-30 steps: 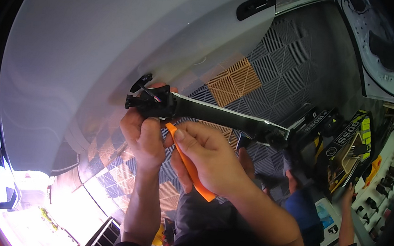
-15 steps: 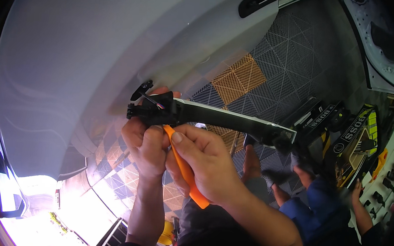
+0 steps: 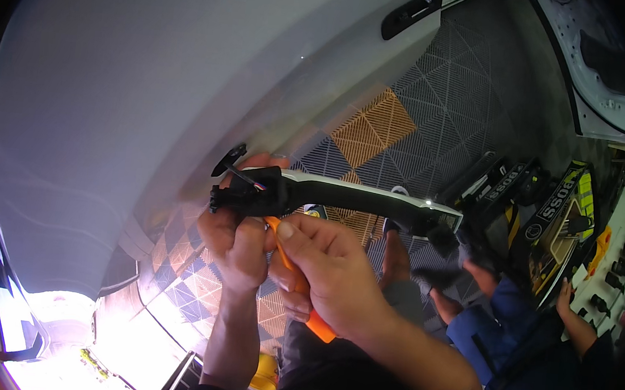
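Observation:
My left hand (image 3: 242, 252) is closed on the black housing (image 3: 256, 197) at the left end of a car door handle (image 3: 364, 203), long and black with a pale edge, held crosswise. A small black piece (image 3: 228, 159) sticks up from the housing beside some thin coloured wires. My right hand (image 3: 328, 267) grips an orange plastic pry tool (image 3: 319, 328), its narrow tip up at the underside of the housing, against my left fingers. The exact contact is hidden by my fingers.
A pale car panel (image 3: 114, 81) fills the upper left, another door (image 3: 606, 65) the upper right. Black-and-yellow cases (image 3: 549, 208) and a white board with black parts (image 3: 610, 280) lie right, near a co-worker in blue (image 3: 494, 322). Tiled floor (image 3: 370, 126) shows beyond.
My hands, the handle and the orange tool sit lower in the view than before; the tool is slightly more upright. The co-worker's arm at right has shifted upward and rightward.

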Demonstrator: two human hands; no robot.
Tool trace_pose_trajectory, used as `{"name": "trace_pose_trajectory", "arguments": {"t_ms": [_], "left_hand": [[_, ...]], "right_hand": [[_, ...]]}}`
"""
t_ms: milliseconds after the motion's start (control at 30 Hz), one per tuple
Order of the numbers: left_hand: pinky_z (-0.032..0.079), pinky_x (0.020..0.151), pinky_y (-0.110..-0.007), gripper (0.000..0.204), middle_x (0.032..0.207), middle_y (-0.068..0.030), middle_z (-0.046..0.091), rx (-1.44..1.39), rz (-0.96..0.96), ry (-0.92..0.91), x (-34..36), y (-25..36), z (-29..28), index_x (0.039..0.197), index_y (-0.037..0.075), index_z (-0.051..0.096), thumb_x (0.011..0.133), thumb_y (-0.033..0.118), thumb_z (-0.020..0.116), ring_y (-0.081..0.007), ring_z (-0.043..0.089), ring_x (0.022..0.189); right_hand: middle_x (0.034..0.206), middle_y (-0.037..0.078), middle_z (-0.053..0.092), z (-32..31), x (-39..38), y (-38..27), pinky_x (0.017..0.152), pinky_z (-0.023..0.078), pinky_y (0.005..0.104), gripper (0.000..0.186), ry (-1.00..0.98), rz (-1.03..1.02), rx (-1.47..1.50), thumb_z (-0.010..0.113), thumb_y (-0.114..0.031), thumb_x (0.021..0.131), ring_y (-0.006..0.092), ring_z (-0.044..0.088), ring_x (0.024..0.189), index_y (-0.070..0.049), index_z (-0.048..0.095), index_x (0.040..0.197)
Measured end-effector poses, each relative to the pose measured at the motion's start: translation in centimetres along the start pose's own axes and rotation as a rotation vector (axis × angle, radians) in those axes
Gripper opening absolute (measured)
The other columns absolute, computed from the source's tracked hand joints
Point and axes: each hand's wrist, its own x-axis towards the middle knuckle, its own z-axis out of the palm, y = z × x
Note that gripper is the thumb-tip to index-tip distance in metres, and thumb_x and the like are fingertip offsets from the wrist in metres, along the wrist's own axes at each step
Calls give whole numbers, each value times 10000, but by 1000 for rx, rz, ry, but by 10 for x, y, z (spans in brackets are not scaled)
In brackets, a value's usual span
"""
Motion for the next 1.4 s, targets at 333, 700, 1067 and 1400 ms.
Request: {"name": "trace_pose_trajectory", "arguments": {"t_ms": [333, 700, 1067, 1400], "left_hand": [[496, 1078, -460, 672, 1224, -344, 650, -36, 35, 4, -3, -5, -3, 1309, -205, 504, 676, 0, 411, -375, 653, 1184], [513, 1062, -458, 678, 1213, -347, 653, -48, 61, -17, 4, -9, -5, 1311, -214, 504, 681, 35, 484, -384, 672, 1150], [482, 1096, -518, 700, 1359, -386, 537, -246, 0, -113, -1, -18, -17, 1385, -215, 398, 785, 116, 538, -477, 560, 1290], [408, 1129, -402, 597, 1352, -306, 599, -151, 6, -223, -1, -20, -22, 1417, -146, 443, 900, 118, 583, -306, 579, 1281]], "right_hand": [[665, -3, 510, 19, -3, 16, 407, 319, 211, 217, 108, -103, 53, 507, -206, 1094, 36, 403, 462, -26, 577, 995], [674, 10, 501, 15, 6, 19, 410, 290, 220, 230, 92, -144, 68, 480, -213, 1106, 40, 369, 465, -19, 568, 1021], [662, 16, 518, 16, 18, 32, 414, 308, 224, 314, 120, -217, 56, 494, -187, 1094, 50, 415, 477, -13, 572, 845], [772, 167, 666, -7, 6, 31, 576, 558, 346, 388, -3, -181, 82, 422, -257, 1109, 260, 683, 650, 56, 627, 1004]]}}
